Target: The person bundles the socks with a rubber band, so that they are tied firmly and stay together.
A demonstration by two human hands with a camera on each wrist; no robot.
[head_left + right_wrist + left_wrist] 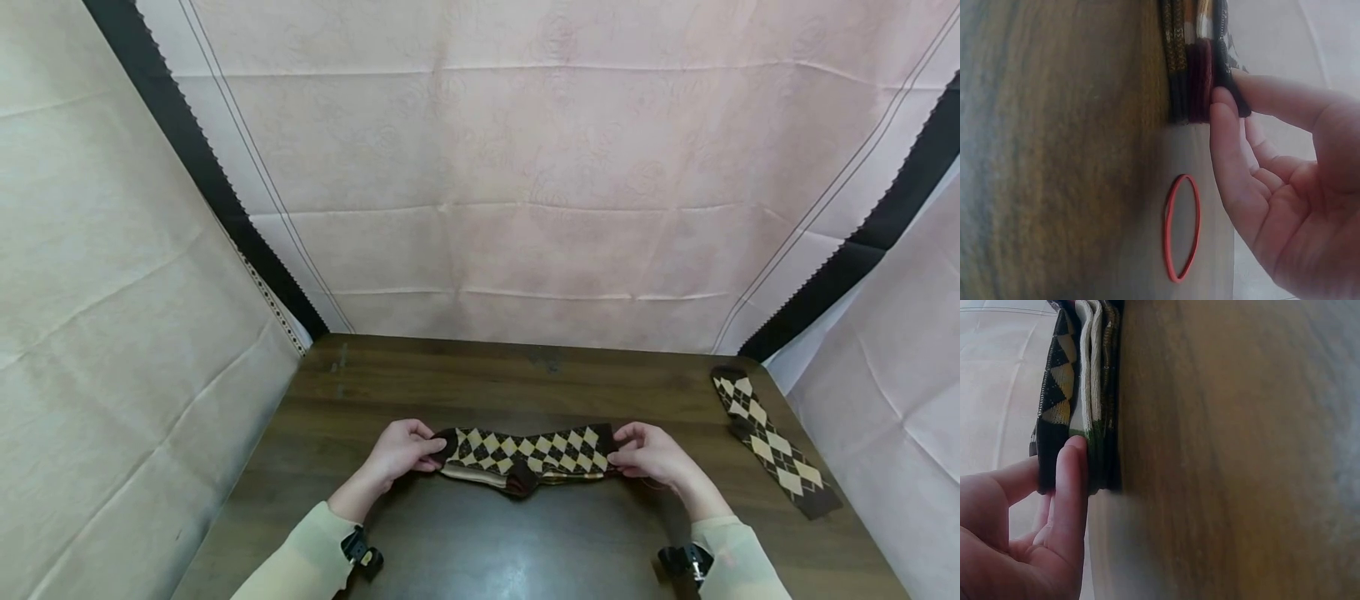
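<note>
An argyle sock [532, 454] in dark brown and cream lies flat across the middle of the table, on top of several other folded socks. Its dark left end is pinched between the thumb and fingers of my left hand [405, 454]. At the opposite end, my right hand [652, 457] pinches the dark corner the same way. Seen edge-on from the left wrist, the socks beneath [1090, 369] show white, green and dark layers. Maroon and gold-brown layers [1199, 81] appear in the right wrist view, below the fingertips.
A second argyle sock [776, 442] lies slanted along the table's right edge. Close to my right hand, a red rubber band [1167, 231] rests on the wooden table [450, 367]. Pale cloth hangs [540, 167] behind the table and on both sides.
</note>
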